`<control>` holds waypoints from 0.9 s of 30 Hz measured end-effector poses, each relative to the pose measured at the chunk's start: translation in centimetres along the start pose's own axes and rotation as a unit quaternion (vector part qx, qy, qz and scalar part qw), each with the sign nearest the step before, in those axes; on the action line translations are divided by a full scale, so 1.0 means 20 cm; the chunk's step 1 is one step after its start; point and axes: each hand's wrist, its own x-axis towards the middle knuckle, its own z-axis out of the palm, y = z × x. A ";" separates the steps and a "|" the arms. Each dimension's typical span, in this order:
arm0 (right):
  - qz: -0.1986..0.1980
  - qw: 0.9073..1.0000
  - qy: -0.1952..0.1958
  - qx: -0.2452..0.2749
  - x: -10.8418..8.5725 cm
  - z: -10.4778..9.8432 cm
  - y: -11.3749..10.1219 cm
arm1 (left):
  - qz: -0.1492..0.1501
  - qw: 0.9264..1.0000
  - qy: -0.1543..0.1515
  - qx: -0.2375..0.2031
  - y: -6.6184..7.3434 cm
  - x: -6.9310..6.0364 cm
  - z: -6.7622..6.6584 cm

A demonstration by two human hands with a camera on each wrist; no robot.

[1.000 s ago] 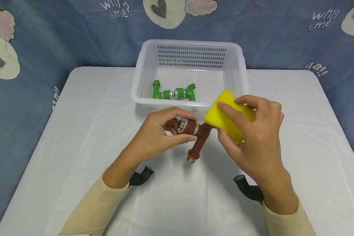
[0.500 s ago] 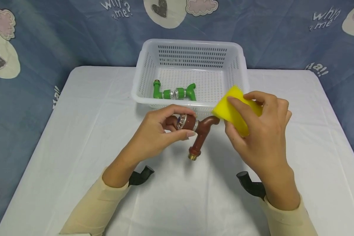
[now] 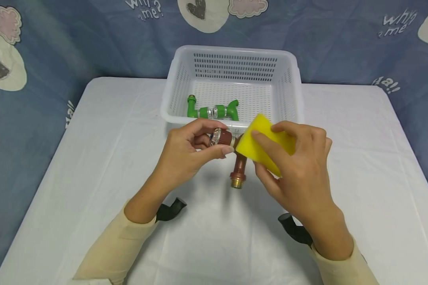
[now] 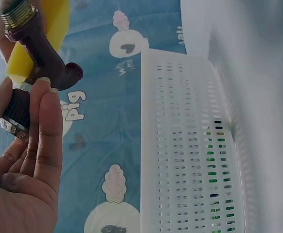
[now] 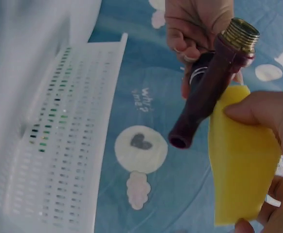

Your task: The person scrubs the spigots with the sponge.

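Observation:
A brown faucet [image 3: 239, 168] with a brass threaded end is held above the table by my left hand [image 3: 185, 152], whose thumb and fingers pinch its knob [image 3: 224, 137]. My right hand [image 3: 299, 170] grips a yellow sponge [image 3: 256, 144] between thumb and fingers. In the head view the sponge hides the faucet's spout and part of its body. The right wrist view shows the sponge [image 5: 241, 160] against the side of the faucet [image 5: 207, 92]. From the left wrist, the faucet's curved spout [image 4: 72, 74] is visible, with the sponge [image 4: 56, 22] behind the body.
A white perforated basket [image 3: 232, 51] stands at the back of the white-covered table [image 3: 103, 130]. Two green faucets [image 3: 231, 111] with clear-ended knobs lie inside it near the front wall. A blue printed cloth [image 3: 324, 35] hangs behind the table.
The sponge moved right toward the spout end, then came back left onto the faucet body. My left hand rose slightly, and the faucet turned so its threaded end points more toward me.

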 end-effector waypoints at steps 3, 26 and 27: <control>-0.016 1.000 -0.013 0.007 0.00 -0.01 -0.01 | 0.006 1.000 0.003 0.016 0.00 0.00 0.00; -0.046 0.998 -0.035 0.027 0.01 -0.03 0.00 | 0.033 0.999 0.013 0.002 -0.01 0.01 -0.01; -0.040 0.998 -0.035 0.029 0.01 -0.03 0.01 | 0.036 0.999 0.012 0.000 -0.01 0.01 -0.01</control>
